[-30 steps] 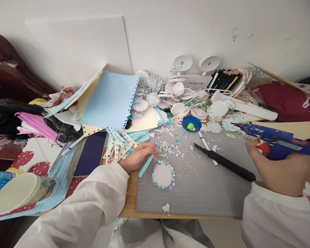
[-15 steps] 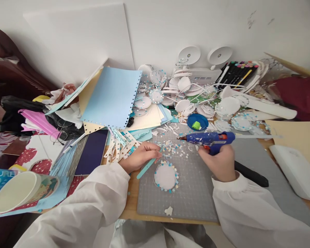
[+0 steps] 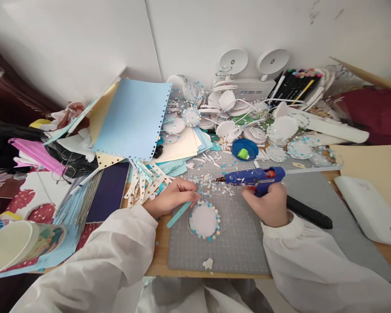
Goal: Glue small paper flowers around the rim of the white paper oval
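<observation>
My left hand (image 3: pixel 177 196) is closed around light teal tweezers (image 3: pixel 179 214), whose back end sticks out toward me. My fingers hide part of the tweezers' tip, beside a scatter of tiny blue, white and cream paper stars (image 3: pixel 204 182). My right hand (image 3: pixel 270 203) grips a blue hot glue gun (image 3: pixel 250 176), its nozzle pointing left just over the stars. Between my hands and nearer to me, a round white disc (image 3: pixel 203 220) lies flat on the grey cutting mat (image 3: pixel 237 243), ringed with small stars.
A blue lid (image 3: pixel 244 150) with a green lump stands behind the glue gun. Finished star-edged discs (image 3: pixel 191 117) pile up at the back. Punched blue paper (image 3: pixel 133 117) leans at the left, near a paper cup (image 3: pixel 14 248). A white device (image 3: pixel 368 208) lies at right.
The glue gun's nozzle has come slightly left and toward me, to the paper stars. My left hand keeps the tweezers in nearly the same place. The whole view has shifted a little.
</observation>
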Demonstrator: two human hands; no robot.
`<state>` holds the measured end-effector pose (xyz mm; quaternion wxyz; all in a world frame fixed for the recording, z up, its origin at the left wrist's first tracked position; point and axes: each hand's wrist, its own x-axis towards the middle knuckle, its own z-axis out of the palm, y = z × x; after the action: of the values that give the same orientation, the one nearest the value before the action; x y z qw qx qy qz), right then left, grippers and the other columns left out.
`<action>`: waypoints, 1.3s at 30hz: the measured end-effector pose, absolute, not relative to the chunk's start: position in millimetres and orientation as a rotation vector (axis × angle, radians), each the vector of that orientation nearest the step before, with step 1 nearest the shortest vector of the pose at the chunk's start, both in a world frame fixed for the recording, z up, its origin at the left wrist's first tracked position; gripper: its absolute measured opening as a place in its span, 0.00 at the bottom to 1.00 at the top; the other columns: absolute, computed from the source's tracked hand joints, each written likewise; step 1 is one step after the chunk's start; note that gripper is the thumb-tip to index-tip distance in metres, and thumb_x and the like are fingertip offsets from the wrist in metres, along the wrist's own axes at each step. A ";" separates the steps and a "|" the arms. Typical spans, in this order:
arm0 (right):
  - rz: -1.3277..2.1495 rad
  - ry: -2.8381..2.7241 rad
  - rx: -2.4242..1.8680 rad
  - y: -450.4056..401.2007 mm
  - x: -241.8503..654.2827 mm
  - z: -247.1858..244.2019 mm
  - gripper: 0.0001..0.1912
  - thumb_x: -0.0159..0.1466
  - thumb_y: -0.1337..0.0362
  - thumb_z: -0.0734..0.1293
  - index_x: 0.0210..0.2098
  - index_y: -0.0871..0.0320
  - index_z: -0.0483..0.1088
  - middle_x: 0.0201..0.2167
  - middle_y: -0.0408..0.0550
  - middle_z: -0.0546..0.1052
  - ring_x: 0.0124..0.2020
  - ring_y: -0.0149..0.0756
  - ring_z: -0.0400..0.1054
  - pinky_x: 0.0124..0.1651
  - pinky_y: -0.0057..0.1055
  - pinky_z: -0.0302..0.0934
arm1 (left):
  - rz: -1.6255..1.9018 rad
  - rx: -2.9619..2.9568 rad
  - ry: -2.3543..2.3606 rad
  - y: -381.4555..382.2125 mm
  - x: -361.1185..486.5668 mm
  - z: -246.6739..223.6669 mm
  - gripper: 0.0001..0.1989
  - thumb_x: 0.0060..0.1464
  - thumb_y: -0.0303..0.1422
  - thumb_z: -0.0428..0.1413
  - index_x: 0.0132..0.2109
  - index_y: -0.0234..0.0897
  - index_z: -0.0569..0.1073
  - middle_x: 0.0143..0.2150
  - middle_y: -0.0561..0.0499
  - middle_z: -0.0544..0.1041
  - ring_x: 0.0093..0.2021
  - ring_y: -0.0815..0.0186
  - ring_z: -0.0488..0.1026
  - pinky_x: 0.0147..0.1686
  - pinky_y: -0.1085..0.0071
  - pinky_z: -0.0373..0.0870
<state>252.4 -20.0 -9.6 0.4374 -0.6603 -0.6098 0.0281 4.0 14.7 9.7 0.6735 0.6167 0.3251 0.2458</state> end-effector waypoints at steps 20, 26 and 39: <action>0.131 -1.624 -1.538 -20.8 247.8 -5.0 0.11 0.47 0.64 0.63 0.13 0.54 0.56 0.08 0.37 0.59 0.12 0.29 0.55 0.20 0.28 0.56 | 0.538 1.382 0.732 12.7 5.5 11.4 0.16 0.48 0.35 0.56 0.16 0.34 0.65 0.16 0.55 0.62 0.19 0.73 0.56 0.23 0.74 0.56; 0.131 -1.609 -1.574 -20.2 246.5 -4.8 0.11 0.46 0.63 0.63 0.13 0.54 0.55 0.08 0.36 0.58 0.12 0.28 0.54 0.20 0.28 0.55 | 0.529 1.371 0.714 13.2 5.1 10.7 0.16 0.49 0.34 0.56 0.17 0.34 0.65 0.16 0.54 0.64 0.19 0.73 0.58 0.23 0.74 0.56; 0.141 -1.612 -1.574 -20.8 247.2 -6.9 0.07 0.46 0.64 0.63 0.15 0.55 0.59 0.09 0.37 0.60 0.14 0.29 0.55 0.21 0.27 0.56 | 0.532 1.358 0.686 13.1 5.1 11.1 0.16 0.49 0.32 0.56 0.17 0.33 0.66 0.16 0.55 0.64 0.19 0.74 0.58 0.22 0.75 0.55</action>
<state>247.2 -20.8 -6.9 0.4279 -0.6302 -0.6454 0.0564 5.1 13.1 11.1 0.6925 0.6078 0.3071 0.2379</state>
